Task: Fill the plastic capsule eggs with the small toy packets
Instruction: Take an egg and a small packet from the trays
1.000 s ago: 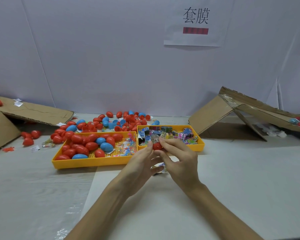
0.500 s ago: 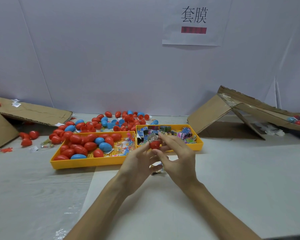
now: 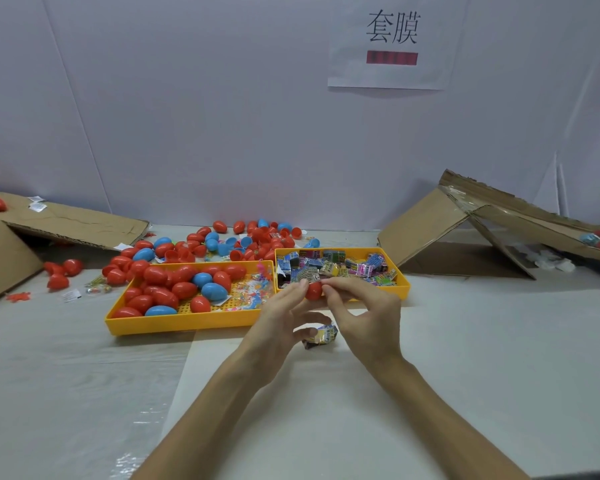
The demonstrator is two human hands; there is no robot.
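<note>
Head view of a filling station on a white table [image 3: 465, 375]. Both forearms reach in from the lower edge and meet at the centre; the left hand [image 3: 278, 317] and the right hand [image 3: 364, 313] each pinch one red capsule egg [image 3: 313, 290] between fingertips and thumb, left hand on its left side, right hand on its right; the egg is held above the table, just in front of the near rim of the right tray [image 3: 404, 289]. Below the egg, between the two palms, sits a crumpled toy packet [image 3: 321, 336]; whether a hand grips it or it lies on the table cannot be told. The right tray, yellow, holds a heap of printed packets [image 3: 333, 266]. The left tray [image 3: 187, 323], also yellow and touching the right tray, holds red and blue eggs [image 3: 174, 289] on its left side and small coloured toys [image 3: 250, 296] on its right. Behind both trays lies a loose scatter of red and blue eggs and egg halves [image 3: 250, 237]; a few more red eggs [image 3: 61, 271] lie well to the left. Flattened cardboard [image 3: 73, 223] leans at far left; a folded cardboard ramp [image 3: 430, 230] stands at right. A paper sign [image 3: 392, 39] hangs on the back wall.
</note>
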